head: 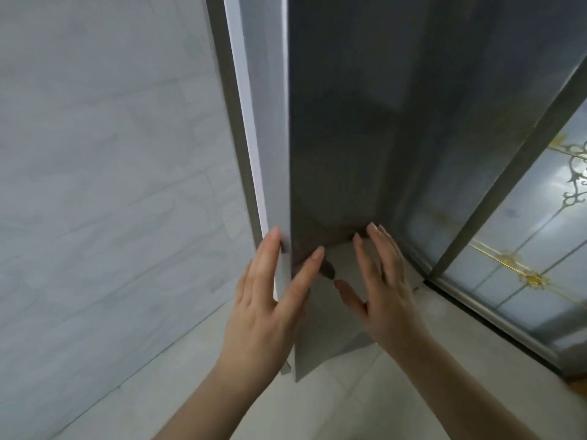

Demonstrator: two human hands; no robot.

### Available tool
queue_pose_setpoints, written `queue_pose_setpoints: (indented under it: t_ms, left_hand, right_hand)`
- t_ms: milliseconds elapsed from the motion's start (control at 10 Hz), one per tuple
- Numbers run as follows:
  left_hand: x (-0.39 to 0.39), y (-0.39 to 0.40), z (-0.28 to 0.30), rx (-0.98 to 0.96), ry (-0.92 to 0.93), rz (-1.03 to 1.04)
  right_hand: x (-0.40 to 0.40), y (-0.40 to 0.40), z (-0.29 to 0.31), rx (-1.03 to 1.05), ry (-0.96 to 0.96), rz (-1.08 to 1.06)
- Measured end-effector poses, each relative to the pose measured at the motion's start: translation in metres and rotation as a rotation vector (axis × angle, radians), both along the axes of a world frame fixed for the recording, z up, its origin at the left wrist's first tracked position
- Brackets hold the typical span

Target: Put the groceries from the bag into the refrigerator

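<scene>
Left hand (266, 300), fingers straight, flanks the refrigerator door (336, 138) edge; right hand (384, 281), fingers spread, hovers beside it; no bag or groceries visible, so loading progress cannot be judged.

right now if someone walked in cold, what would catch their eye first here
First the two bare hands low in the middle: the left hand has straight fingers on either side of the edge of the tall grey refrigerator door, and the right hand is held flat and open just beside it. Next, the glass panel with gold ornament at the lower right, and the pale marbled wall filling the left side.
</scene>
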State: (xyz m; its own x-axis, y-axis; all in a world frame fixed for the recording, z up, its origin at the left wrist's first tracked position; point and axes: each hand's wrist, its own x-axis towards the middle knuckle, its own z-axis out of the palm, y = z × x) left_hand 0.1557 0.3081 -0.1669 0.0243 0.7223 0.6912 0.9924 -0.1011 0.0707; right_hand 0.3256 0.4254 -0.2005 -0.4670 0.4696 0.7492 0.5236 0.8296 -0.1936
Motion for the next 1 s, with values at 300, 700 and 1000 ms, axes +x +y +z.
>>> queue_pose_setpoints:
  t_ms: [300,700,1000]
  left_hand:
    - [0.005,0.044,-0.011,0.006,0.089,0.367]
    - [-0.02,0.076,-0.007,-0.383,0.136,0.506]
    - [-0.015,0.025,0.004,-0.484,0.097,0.546]
  right_hand:
    - [-0.007,0.045,0.015,-0.084,-0.171,0.069]
    - [-0.037,0.079,0.003,-0.168,-0.383,0.0]
    - [-0.044,0.061,0.012,-0.195,-0.263,0.179]
